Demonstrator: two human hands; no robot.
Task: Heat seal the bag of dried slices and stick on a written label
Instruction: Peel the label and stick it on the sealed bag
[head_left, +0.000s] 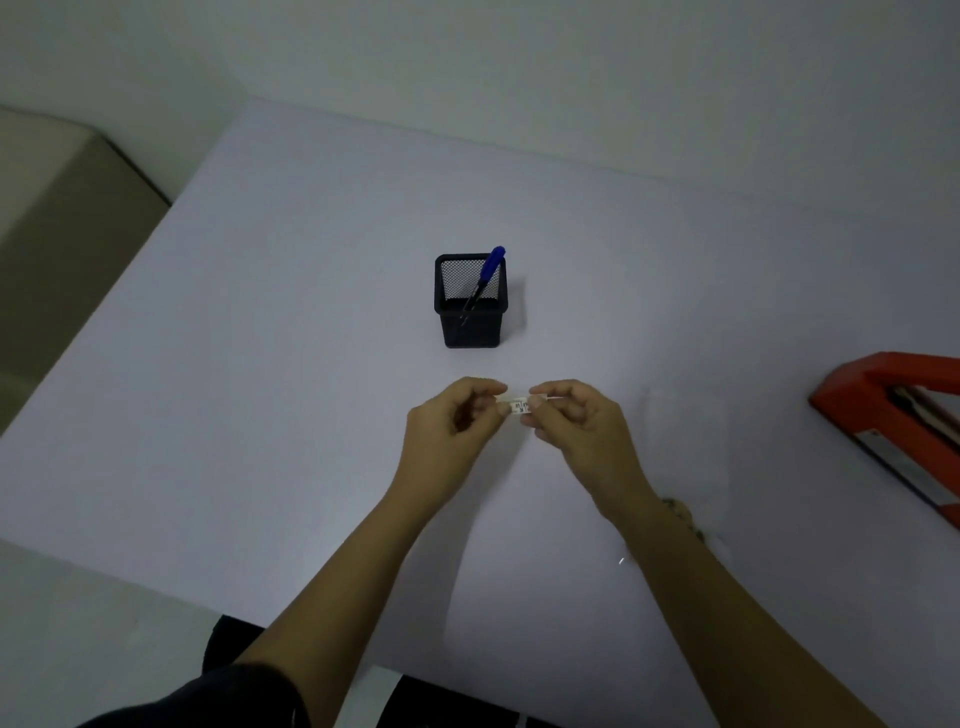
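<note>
From the head view, you've got the label (519, 404) up off the table (260, 364), just in front of the mesh pen holder (470, 306). Your left hand (457, 418) pinches one end and your right hand (576, 415) pinches the other, both with fingers curled tight on that little strip. There's dark writing on it, too small to read.

The pen (491, 273) stands in the holder. The red heat sealer (893, 415) sits well off to your right, at the frame edge.

The bag is the tricky bit. A faint clear outline with a brownish patch beside your right wrist looks like the bag of dried slices (680, 514), but in this dim light I can't be sure.

Here's the danger: if the backing is coming off, the strip could curl and stick to your fingertips or to itself. Your thumbs sit close to the writing, so fresh ink may smear. Your right forearm also lies over that bag, so a quick reach could drag it, and a label on slack film can go on crooked or wrinkled.
</note>
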